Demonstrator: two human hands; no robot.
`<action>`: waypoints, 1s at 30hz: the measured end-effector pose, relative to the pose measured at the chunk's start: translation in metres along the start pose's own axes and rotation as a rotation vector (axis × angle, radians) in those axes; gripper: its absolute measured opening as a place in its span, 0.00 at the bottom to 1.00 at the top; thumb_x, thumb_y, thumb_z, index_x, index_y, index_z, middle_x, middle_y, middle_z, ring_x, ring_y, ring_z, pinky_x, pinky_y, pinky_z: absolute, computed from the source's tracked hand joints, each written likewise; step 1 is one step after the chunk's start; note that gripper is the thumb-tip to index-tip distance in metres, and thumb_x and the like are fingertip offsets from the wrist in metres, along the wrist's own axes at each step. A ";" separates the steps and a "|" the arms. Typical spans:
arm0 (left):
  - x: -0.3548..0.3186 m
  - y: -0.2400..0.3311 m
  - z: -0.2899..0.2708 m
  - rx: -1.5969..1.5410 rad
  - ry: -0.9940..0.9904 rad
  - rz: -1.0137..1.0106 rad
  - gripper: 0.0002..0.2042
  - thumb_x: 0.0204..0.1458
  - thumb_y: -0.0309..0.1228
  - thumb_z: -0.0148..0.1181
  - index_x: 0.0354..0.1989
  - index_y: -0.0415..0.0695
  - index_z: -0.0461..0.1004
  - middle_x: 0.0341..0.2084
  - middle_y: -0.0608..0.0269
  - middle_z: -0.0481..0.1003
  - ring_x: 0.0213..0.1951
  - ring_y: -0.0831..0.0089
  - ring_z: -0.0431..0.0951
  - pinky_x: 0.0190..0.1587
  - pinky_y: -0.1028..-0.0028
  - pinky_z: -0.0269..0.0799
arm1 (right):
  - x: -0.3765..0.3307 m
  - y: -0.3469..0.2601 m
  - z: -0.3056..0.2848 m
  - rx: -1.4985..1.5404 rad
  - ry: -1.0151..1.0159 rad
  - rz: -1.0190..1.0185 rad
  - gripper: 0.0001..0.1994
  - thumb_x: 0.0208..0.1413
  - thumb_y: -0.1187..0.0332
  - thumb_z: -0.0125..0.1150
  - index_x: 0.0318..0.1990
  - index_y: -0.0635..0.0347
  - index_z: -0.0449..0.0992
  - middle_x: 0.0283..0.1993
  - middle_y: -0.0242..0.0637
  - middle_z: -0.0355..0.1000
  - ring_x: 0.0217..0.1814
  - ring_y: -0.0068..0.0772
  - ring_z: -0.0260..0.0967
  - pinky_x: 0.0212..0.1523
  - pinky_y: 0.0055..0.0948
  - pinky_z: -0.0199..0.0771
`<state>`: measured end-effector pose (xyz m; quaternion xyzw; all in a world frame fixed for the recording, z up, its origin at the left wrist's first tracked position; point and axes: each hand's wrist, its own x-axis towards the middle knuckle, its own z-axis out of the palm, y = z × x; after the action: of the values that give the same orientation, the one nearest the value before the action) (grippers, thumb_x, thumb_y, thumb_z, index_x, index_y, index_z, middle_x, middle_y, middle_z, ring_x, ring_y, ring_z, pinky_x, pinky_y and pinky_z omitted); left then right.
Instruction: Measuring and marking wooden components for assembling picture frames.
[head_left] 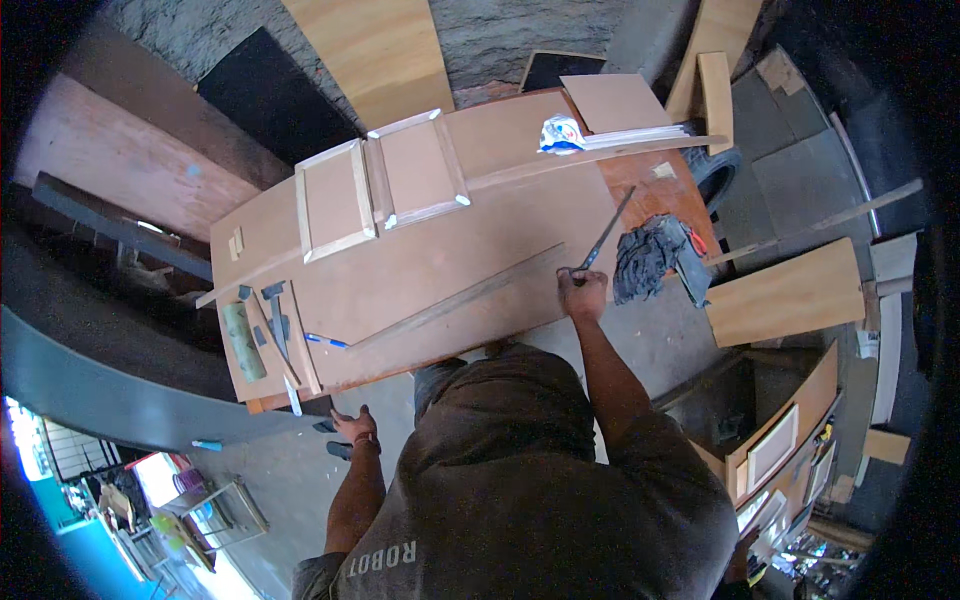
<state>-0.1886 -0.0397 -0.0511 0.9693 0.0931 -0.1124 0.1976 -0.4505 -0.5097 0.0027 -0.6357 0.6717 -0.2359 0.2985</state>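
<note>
My right hand (583, 295) is closed around the near end of a long, thin, dark-bladed tool (608, 228). Its blade points away over the table's right part; I cannot make out its exact kind. Beside it lies a crumpled dark grey cloth (648, 260), with a small red item (698, 243) at its edge. A thin wooden strip (460, 296) runs diagonally across the brown board (520, 215), its far end close to my right hand. My left hand (355, 428) hangs off the table's near left edge, fingers apart, holding nothing.
Two wooden frames (337, 200) with white corners lie farther back. At left are a green roll (243, 342), narrow sticks (303, 335) and a blue pen (326, 341). A white-blue bag (561, 134) sits behind; a plywood panel (785, 293) stands at right.
</note>
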 end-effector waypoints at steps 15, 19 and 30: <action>-0.009 -0.014 0.010 0.059 -0.025 -0.058 0.47 0.38 0.41 0.71 0.64 0.35 0.51 0.58 0.34 0.59 0.60 0.45 0.60 0.62 0.61 0.56 | 0.025 0.042 0.014 -0.055 -0.045 -0.308 0.14 0.41 0.56 0.69 0.23 0.58 0.78 0.31 0.42 0.75 0.41 0.45 0.69 0.47 0.40 0.68; -0.016 0.004 0.000 0.017 0.000 -0.050 0.47 0.39 0.40 0.70 0.65 0.35 0.49 0.58 0.34 0.58 0.60 0.45 0.59 0.63 0.60 0.56 | 0.020 0.039 0.013 -0.133 0.198 -0.475 0.10 0.39 0.65 0.68 0.23 0.63 0.77 0.26 0.43 0.75 0.30 0.44 0.72 0.35 0.35 0.71; -0.013 0.078 -0.029 -0.117 -0.058 0.556 0.40 0.41 0.28 0.64 0.65 0.41 0.52 0.58 0.41 0.59 0.59 0.45 0.61 0.61 0.60 0.60 | 0.000 0.017 0.011 -0.073 0.122 -0.566 0.16 0.46 0.68 0.60 0.44 0.59 0.74 0.48 0.47 0.69 0.53 0.50 0.63 0.50 0.47 0.64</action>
<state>-0.1788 -0.1001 0.0064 0.9410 -0.1755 -0.0762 0.2792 -0.4551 -0.5074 -0.0171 -0.7928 0.4922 -0.3234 0.1570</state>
